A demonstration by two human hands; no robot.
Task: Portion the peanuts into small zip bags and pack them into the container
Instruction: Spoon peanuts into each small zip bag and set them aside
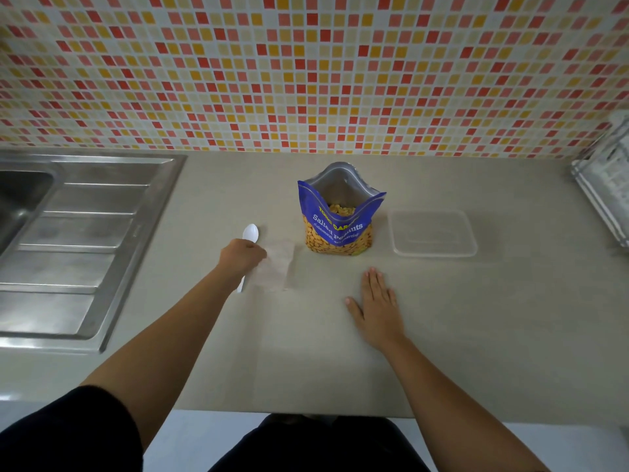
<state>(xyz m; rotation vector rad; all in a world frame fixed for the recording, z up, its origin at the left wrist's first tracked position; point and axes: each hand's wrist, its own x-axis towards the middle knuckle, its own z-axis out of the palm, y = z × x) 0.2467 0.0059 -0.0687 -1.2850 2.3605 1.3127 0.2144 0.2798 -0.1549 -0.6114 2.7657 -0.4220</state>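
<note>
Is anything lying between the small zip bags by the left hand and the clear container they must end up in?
Yes. The open peanut bag stands upright on the counter between the zip bags and the container. Nothing else visible lies between them.

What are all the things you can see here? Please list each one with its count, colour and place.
peanut bag: 1, blue with a clear window, open, upright at the counter's middle
spoon: 1, white, left of the peanut bag, partly under the left hand
zip bags: count unclear, clear, flat beside the spoon
container: 1, clear, empty, right of the peanut bag
counter: 1, grey-beige
sink: 1, steel, far left
rack: 1, metal, right edge, partly cut off
wall: 1, red, orange, pink and white tiles, behind the counter
left hand: 1, at the zip bags and spoon
right hand: 1, flat on the counter
</note>
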